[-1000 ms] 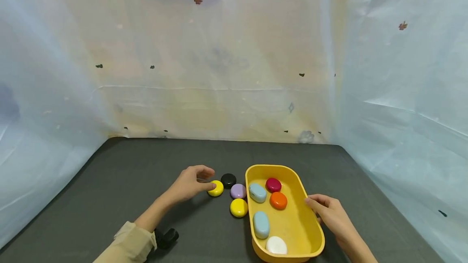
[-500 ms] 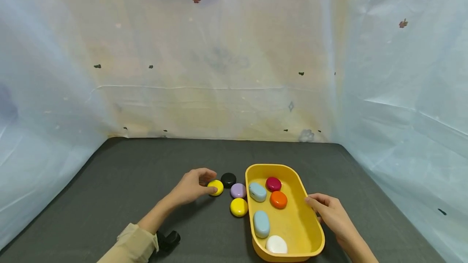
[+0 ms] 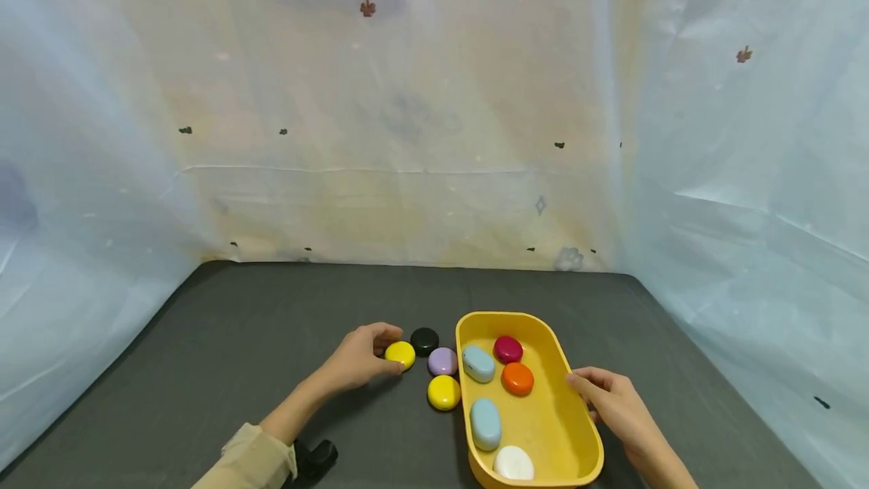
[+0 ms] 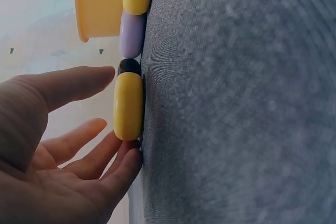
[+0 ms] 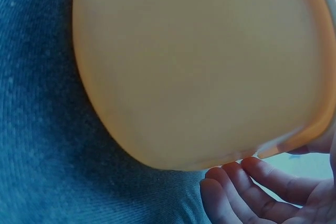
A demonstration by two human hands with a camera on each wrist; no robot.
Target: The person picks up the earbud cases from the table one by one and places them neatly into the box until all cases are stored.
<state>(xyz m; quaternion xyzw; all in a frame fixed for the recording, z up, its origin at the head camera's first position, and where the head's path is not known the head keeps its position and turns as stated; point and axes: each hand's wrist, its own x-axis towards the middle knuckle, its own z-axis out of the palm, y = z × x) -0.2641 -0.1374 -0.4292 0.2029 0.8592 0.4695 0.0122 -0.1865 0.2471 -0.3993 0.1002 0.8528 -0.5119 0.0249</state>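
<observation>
My left hand [image 3: 360, 357] reaches round a glossy yellow round stone [image 3: 400, 355], the leftmost of a small group on the dark table. In the left wrist view the thumb [image 4: 100, 80] stands just off the upper edge of this yellow stone [image 4: 128, 108], and the other fingers lie spread along its far end. My right hand [image 3: 614, 398] grips the right side of a yellow tray [image 3: 553, 429], thumb at the rim and fingers against the outer wall. In the right wrist view the tray wall [image 5: 194, 72] fills most of the frame, with fingertips touching its lower edge.
Beside the left hand sit a black stone [image 3: 424, 342], a lilac stone [image 3: 443, 361] and another yellow stone [image 3: 444, 392]. The tray holds two pale blue stones [image 3: 485, 424], a crimson one [image 3: 508, 349], an orange one [image 3: 517, 379] and a white one [image 3: 514, 463]. Pale sheeting [image 3: 407, 96] surrounds the table.
My left hand has moved slightly right and its thumb has come to the near edge of the yellow stone. The right hand and the tray stay in place.
</observation>
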